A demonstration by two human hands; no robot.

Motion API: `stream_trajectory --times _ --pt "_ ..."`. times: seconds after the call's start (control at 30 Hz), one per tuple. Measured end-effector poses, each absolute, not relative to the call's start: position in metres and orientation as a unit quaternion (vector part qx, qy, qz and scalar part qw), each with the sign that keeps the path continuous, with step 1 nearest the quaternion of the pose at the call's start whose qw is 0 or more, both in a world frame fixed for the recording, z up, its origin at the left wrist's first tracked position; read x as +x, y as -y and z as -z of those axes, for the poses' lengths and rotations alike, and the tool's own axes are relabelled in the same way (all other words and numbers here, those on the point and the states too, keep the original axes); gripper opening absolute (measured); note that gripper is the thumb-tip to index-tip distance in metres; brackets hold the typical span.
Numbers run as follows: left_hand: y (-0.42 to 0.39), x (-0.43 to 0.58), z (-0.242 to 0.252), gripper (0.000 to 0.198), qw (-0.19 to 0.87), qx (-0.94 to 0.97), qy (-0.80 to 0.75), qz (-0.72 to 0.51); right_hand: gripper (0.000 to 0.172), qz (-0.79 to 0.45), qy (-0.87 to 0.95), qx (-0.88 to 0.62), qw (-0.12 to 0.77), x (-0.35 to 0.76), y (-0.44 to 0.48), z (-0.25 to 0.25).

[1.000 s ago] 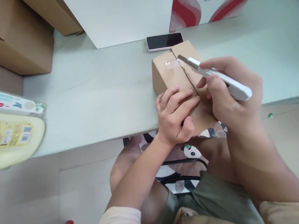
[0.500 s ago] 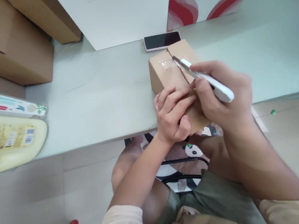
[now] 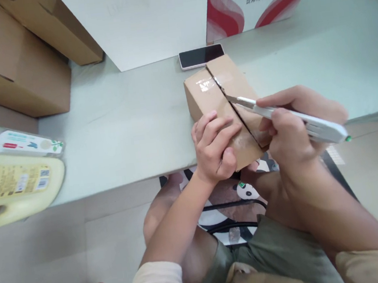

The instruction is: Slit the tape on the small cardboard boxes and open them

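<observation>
A small brown cardboard box (image 3: 205, 105) sits at the table's front edge, turned at a slant. Clear tape (image 3: 206, 83) shines across its top, and a dark seam runs between the two flaps. My left hand (image 3: 214, 145) grips the box, its bent fingers lying over the top on the left of the seam. In my right hand (image 3: 293, 124) is a white utility knife (image 3: 318, 126), the fingers closed round its handle. The knife's blade points left, its tip touching the seam about midway along.
A phone (image 3: 201, 56) lies just behind the box, before a white panel (image 3: 147, 22) and a red-and-white carton (image 3: 262, 11). Larger cardboard boxes (image 3: 28, 65) stand at the left. A clear bottle (image 3: 20, 143) and a yellow jug (image 3: 14, 181) lie nearer on that side.
The knife has come along the seam toward me, from the far tape to about the middle. More of the seam shows as a dark gap. My left hand stays on the box.
</observation>
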State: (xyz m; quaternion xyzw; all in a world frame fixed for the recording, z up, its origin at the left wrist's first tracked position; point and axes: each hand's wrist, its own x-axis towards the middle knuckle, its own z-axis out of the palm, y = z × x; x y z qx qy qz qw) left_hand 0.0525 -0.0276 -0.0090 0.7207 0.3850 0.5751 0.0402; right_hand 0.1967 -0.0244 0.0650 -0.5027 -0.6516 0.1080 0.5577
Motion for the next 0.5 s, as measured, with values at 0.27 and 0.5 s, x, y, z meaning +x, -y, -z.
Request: stream_trajectory --times 0.27,0.5 --pt "0.019 0.032 0.003 0.044 0.064 0.739 -0.386 -0.548 0.017 -0.055 0.549 -0.384 0.741 0.215 0.007 -0.043" --pt "0.001 -0.008 0.014 0.033 0.154 0.673 -0.396 -0.606 0.050 -0.102 0.664 -0.641 0.371 0.258 -0.018 0.021"
